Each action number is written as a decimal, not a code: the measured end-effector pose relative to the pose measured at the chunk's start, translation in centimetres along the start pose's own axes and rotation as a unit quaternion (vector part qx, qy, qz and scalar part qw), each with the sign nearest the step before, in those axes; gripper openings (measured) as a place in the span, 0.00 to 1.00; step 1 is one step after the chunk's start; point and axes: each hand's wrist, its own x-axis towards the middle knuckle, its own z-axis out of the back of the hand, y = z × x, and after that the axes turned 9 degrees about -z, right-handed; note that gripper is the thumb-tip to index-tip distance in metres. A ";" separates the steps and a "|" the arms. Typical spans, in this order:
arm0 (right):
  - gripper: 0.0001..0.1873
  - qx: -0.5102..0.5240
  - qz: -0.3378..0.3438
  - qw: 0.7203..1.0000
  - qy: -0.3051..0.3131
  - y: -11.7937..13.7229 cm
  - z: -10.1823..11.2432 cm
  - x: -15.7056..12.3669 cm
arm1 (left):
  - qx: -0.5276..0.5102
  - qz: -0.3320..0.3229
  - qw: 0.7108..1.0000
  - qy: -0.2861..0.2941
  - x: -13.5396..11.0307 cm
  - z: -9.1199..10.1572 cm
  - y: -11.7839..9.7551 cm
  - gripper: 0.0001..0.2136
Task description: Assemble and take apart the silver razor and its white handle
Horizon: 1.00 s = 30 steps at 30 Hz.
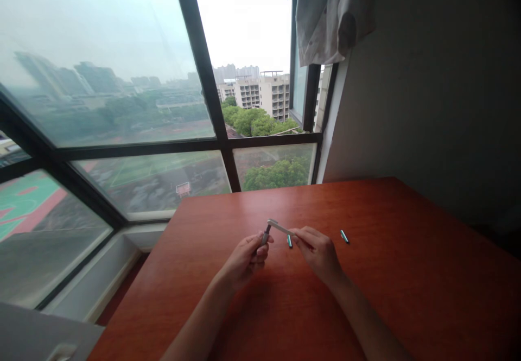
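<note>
My left hand [249,255] is closed round a short grey pen-like barrel [266,236], held upright above the reddish wooden table [366,296]. My right hand [317,249] pinches a thin pale stick-like part [279,226] whose far end meets the top of the barrel. A small teal piece [289,241] lies on the table between my hands. A second teal piece [344,236] lies to the right of my right hand.
A large dark-framed window [203,78] fills the left and far side, with a sill [101,274] below it beside the table's left edge. A white garment [331,13] hangs at the upper right against a grey wall [427,89].
</note>
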 end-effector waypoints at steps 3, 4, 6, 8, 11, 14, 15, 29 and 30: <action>0.13 0.014 -0.005 1.000 -0.007 -0.1 0.0 0.0 | -0.001 -0.012 1.000 -0.005 -0.1 0.0 -0.3 0.15; 0.13 0.020 -0.009 1.000 -0.007 -0.1 0.0 0.0 | -0.002 -0.015 1.000 -0.006 -0.1 0.0 -0.3 0.15; 0.13 0.030 -0.017 0.999 -0.007 0.0 0.0 0.0 | 0.000 -0.020 1.000 -0.006 -0.1 -0.1 -0.4 0.15; 0.14 0.036 -0.025 0.999 -0.008 0.2 0.1 0.1 | 0.007 -0.026 1.000 -0.008 0.0 -0.1 -0.3 0.15; 0.17 0.042 -0.035 0.998 -0.004 0.6 0.2 0.2 | 0.028 -0.053 0.998 -0.018 0.2 -0.2 0.0 0.16; 0.23 0.068 -0.065 0.995 0.032 0.9 0.2 0.3 | 0.068 -0.107 0.991 -0.038 0.6 0.0 0.6 0.17; 0.25 0.084 -0.083 0.992 0.047 0.9 0.2 0.2 | 0.088 -0.129 0.987 -0.046 0.8 0.2 0.8 0.17; 0.28 0.139 -0.141 0.978 0.065 1.0 0.0 0.2 | 0.312 -0.267 0.903 -0.130 0.6 0.0 0.3 0.17; 0.27 0.138 -0.140 0.978 0.062 1.0 0.0 0.2 | 0.320 -0.269 0.900 -0.126 0.6 -0.1 0.4 0.16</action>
